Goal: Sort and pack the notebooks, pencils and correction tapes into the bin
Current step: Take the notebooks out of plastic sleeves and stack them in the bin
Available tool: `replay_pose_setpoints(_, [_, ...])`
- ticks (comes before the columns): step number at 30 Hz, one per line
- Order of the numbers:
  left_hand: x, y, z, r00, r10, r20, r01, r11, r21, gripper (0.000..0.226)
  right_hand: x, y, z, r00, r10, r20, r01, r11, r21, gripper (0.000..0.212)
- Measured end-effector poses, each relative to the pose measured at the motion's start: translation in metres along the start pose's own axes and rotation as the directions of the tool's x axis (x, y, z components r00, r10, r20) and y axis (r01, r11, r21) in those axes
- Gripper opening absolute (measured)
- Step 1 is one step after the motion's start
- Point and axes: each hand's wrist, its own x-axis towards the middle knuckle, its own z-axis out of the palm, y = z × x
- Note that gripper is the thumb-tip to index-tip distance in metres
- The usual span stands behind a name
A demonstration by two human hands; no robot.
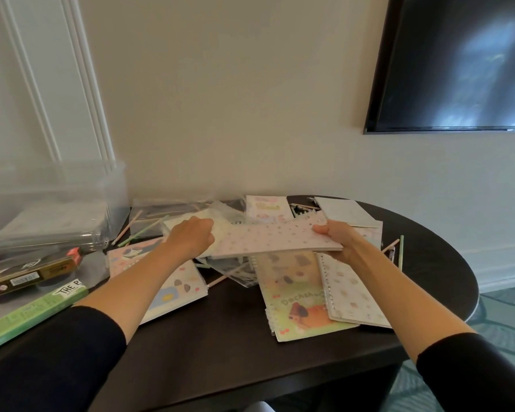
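Note:
My left hand [191,237] and my right hand [336,236] hold a pale pink dotted spiral notebook [268,239] by its two ends, lifted flat above the pile. Under it lie several more notebooks: a yellow dachshund one [298,295], a white dotted one [354,289] to its right, and a pink one [167,281] under my left forearm. Pencils [131,227] are scattered at the back left and at the right edge [399,251]. A clear plastic bin [57,203] stands at the far left, with something flat and pale inside it.
The dark table [235,346] ends in a rounded edge at the right. A green box [30,316] and a brown-gold box [27,272] lie at the front left. Crumpled clear wrappers [235,275] sit mid-pile. A wall-mounted screen [458,63] hangs above right.

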Motion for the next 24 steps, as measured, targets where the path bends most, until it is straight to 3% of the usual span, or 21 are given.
replay_pose_setpoints(6, [-0.003, 0.009, -0.011, 0.985, -0.047, 0.168, 0.033, 0.996, 0.083, 0.008, 0.007, 0.011, 0.033, 0.962, -0.185, -0.201, 0.181, 0.983, -0.037, 0.034])
replay_pose_setpoints(10, [0.002, 0.022, -0.016, 0.984, 0.001, 0.177, -0.020, 0.994, 0.105, 0.019, 0.010, 0.027, 0.053, 0.941, -0.190, -0.279, 0.199, 0.980, 0.004, 0.033])
replay_pose_setpoints(14, [0.007, 0.027, -0.019, 0.982, 0.063, 0.181, -0.084, 0.990, 0.110, 0.017, 0.008, 0.044, 0.088, 0.988, -0.094, -0.122, 0.101, 0.993, 0.057, 0.045])
replay_pose_setpoints(18, [0.005, 0.021, -0.017, 0.937, 0.086, 0.337, -0.117, 0.990, 0.073, 0.023, 0.004, 0.055, 0.104, 0.991, 0.017, 0.134, -0.053, 0.960, 0.276, 0.045])
replay_pose_setpoints(20, [0.004, 0.017, -0.015, 0.917, 0.072, 0.392, -0.093, 0.995, 0.036, 0.025, 0.008, 0.057, 0.097, 0.975, 0.132, 0.181, -0.181, 0.940, 0.288, 0.040])
replay_pose_setpoints(22, [0.004, 0.017, -0.012, 0.927, 0.050, 0.372, -0.068, 0.997, 0.036, 0.011, 0.014, 0.058, 0.092, 0.960, 0.215, 0.178, -0.257, 0.930, 0.263, 0.038])
replay_pose_setpoints(24, [0.006, 0.021, -0.006, 0.950, 0.020, 0.311, -0.037, 0.998, 0.050, 0.039, 0.018, 0.057, 0.090, 0.959, 0.228, 0.168, -0.263, 0.938, 0.227, 0.037])
